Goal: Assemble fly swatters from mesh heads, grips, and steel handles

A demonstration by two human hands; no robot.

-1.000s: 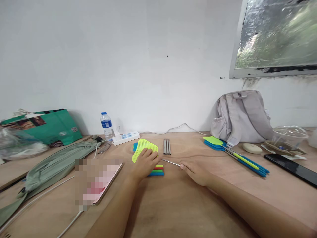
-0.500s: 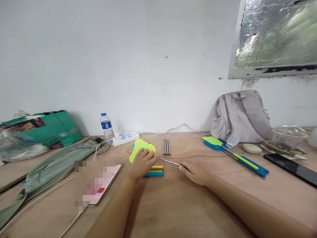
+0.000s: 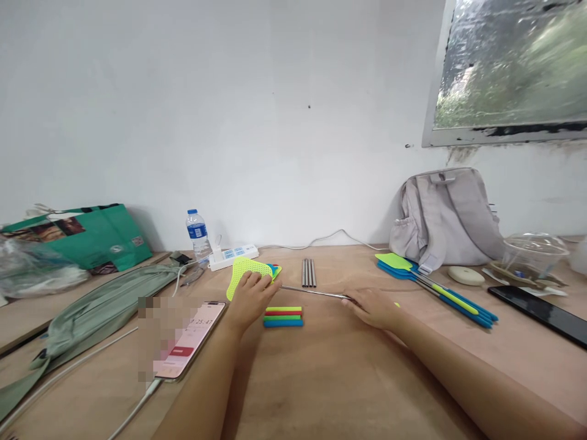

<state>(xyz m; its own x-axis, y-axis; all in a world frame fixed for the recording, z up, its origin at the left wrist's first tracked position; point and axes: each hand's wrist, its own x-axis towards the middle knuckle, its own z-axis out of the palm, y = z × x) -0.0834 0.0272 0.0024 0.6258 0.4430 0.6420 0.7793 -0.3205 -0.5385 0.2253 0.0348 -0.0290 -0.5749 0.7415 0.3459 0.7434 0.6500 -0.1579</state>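
A fly swatter with a yellow-green perforated head (image 3: 243, 275) lies across the space between my hands, its thin metal rod (image 3: 316, 293) running left to right. My left hand (image 3: 254, 297) is closed on the head's neck end, where the rod begins. At the other end, my right hand (image 3: 372, 307) wraps round the rod, and a yellow tip (image 3: 397, 304) shows beyond it. Other heads, partly blue, peek out behind the yellow-green one. Below the rod lie several coloured handle sleeves (image 3: 283, 316), side by side. Several short metal tubes (image 3: 309, 273) lie just beyond the rod.
Fly swatters (image 3: 435, 290) lie at right, before a grey backpack (image 3: 449, 214). A black phone (image 3: 539, 311) and plastic cup (image 3: 534, 253) are farther right. Leftward are a lit phone (image 3: 190, 342) on a cable, a power strip (image 3: 233, 255), a water bottle (image 3: 197, 232) and a green bag (image 3: 119, 238).
My left hand has shifted left with the swatter head, and my right hand slightly right. More rod shows between them. The coloured sleeves and the heads behind are less covered.
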